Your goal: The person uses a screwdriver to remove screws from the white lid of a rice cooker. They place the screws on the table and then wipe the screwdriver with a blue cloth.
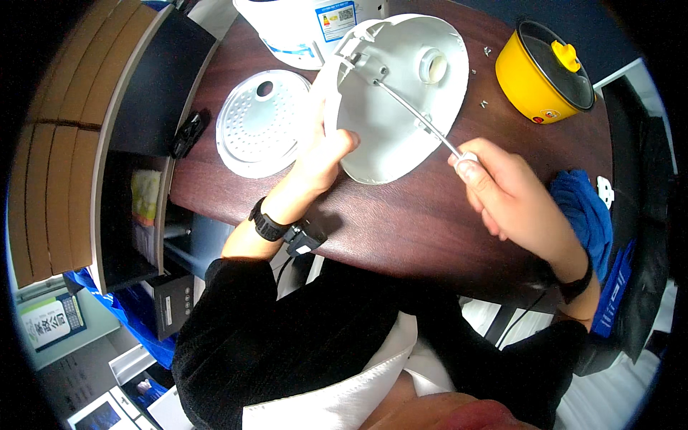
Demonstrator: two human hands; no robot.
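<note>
My left hand (326,150) grips the near-left rim of a white oval appliance lid (387,143), thumb over the edge and the other fingers hidden behind it. The lid is tilted up, its hollow inside facing me, with a round white collar (433,66) and a hinge part at its upper left. In my right hand (505,190) is a screwdriver (416,113), its long metal shaft slanting up and left. The tip meets the inside of the lid beside small dark screw holes. Whether a screw sits under the tip I cannot tell.
A perforated round plate (247,136) lies left of the lid. Behind stands a white appliance body (287,29) with a label. Several small screws (484,104) lie right of the lid, near a yellow pot (523,75) with a glass lid. A blue cloth (580,211) is at the right edge.
</note>
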